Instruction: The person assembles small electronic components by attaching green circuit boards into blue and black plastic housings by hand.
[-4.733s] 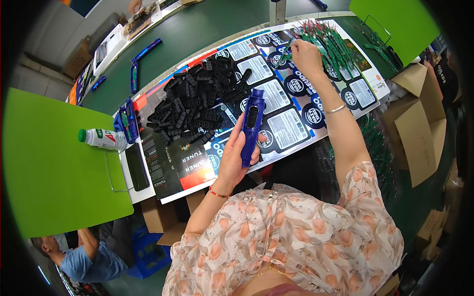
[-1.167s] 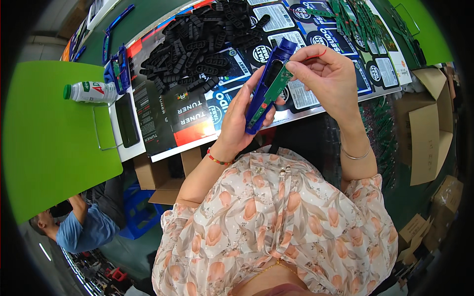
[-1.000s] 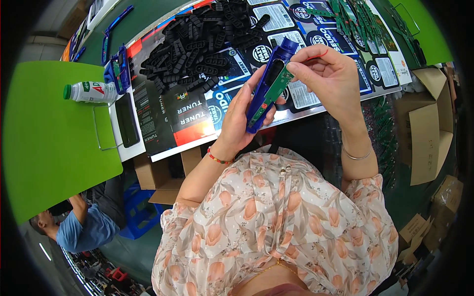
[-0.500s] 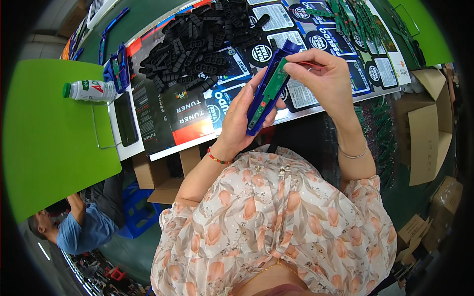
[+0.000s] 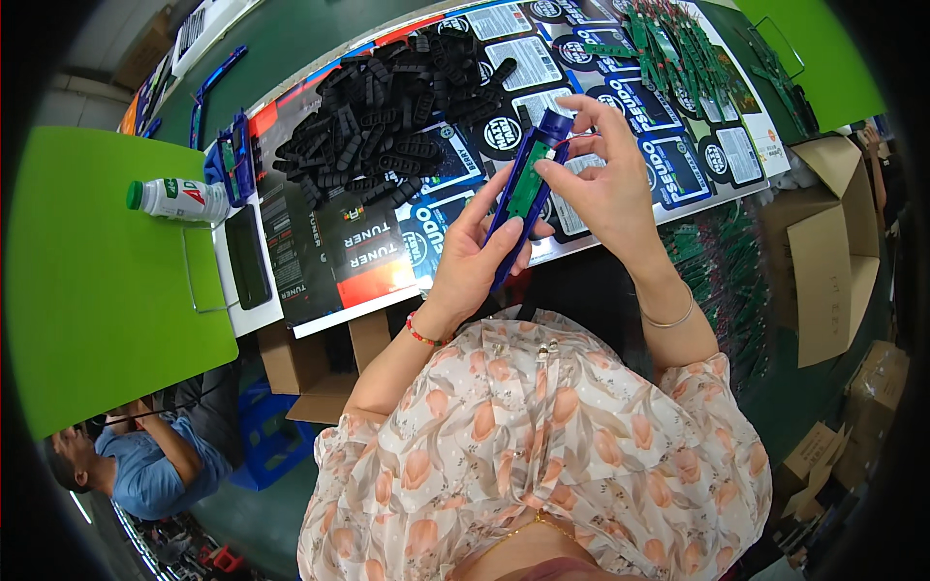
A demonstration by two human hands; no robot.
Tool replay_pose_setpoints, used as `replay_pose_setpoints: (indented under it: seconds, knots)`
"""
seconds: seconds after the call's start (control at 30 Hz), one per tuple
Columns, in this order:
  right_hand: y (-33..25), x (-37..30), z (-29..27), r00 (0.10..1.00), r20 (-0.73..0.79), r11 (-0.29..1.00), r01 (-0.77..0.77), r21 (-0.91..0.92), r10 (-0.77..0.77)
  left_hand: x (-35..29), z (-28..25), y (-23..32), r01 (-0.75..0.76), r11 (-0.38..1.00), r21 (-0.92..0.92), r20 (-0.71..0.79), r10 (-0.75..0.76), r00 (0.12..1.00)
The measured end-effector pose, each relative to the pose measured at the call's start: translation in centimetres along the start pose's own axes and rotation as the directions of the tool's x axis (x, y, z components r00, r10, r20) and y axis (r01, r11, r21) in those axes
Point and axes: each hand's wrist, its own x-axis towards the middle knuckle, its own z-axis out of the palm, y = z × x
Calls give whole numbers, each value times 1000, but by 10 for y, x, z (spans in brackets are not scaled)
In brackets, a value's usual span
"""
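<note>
My left hand (image 5: 472,263) is wrapped round a long blue plastic housing (image 5: 554,124), held tilted above the table's front edge, its thumb lying across it. A narrow green circuit board (image 5: 526,189) lies inside the housing. My right hand (image 5: 605,184) is at the upper end; its thumb presses on the board while the fingers curl beside the housing's tip. A thin red wire (image 5: 578,138) runs from the board toward those fingers; where it ends is hidden.
Black plastic pieces (image 5: 387,116) are heaped on the printed sheets, with green circuit boards (image 5: 678,53) piled at the far right. Another blue housing (image 5: 232,160), a white bottle (image 5: 179,198) and a black phone-like slab (image 5: 248,257) are at left. Cardboard boxes (image 5: 823,281) stand right; a person (image 5: 160,465) sits lower left.
The board sits lower in the housing. My right thumb has moved from the board's upper end down onto its face, and the fingers have spread beside the tip. The red wire shows more.
</note>
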Motion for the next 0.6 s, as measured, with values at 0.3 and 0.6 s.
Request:
replay_pose_setpoints:
  seconds: [0.3,0.6]
  knots:
    - [7,0,2,972,93,958,-229,174,215,-3,2,6,-17,988,155,-48,25,999]
    - [15,7,11,976,71,937,-220,272,208,13,-4,37,6,884,467,-127,60,990]
